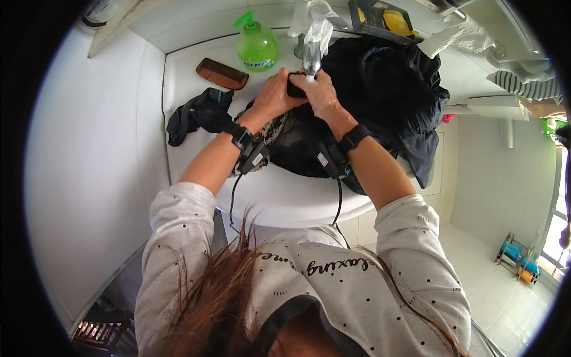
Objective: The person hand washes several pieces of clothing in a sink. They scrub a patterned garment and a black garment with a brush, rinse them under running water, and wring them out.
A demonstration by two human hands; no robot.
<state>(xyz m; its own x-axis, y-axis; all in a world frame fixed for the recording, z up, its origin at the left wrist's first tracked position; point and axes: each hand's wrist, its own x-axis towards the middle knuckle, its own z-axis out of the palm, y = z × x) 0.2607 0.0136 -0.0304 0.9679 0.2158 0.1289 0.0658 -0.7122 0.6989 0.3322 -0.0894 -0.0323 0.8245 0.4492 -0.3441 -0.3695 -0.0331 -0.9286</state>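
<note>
Both my left hand (277, 94) and my right hand (322, 93) grip a small black item (296, 86), probably bunched cloth, just below the spout of the metal faucet (312, 60). A short stretch of water shows at the spout, and my skin looks wet. Fingers cover much of the item. Under my forearms, dark fabric (292, 149) lies in the white washbasin (294, 196), partly hidden by my wrists. To the right a large heap of black clothing (379, 89) spreads over the basin's edge. Patterned cloth (274, 131) shows near my left wrist.
A green pump bottle (257, 47), a brown comb (221, 73) and a crumpled black cloth (200, 112) rest on the left of the basin top. Behind stands a dark tray (368, 22) with yellow pieces (397, 23). A white wall (96, 134) borders the left side.
</note>
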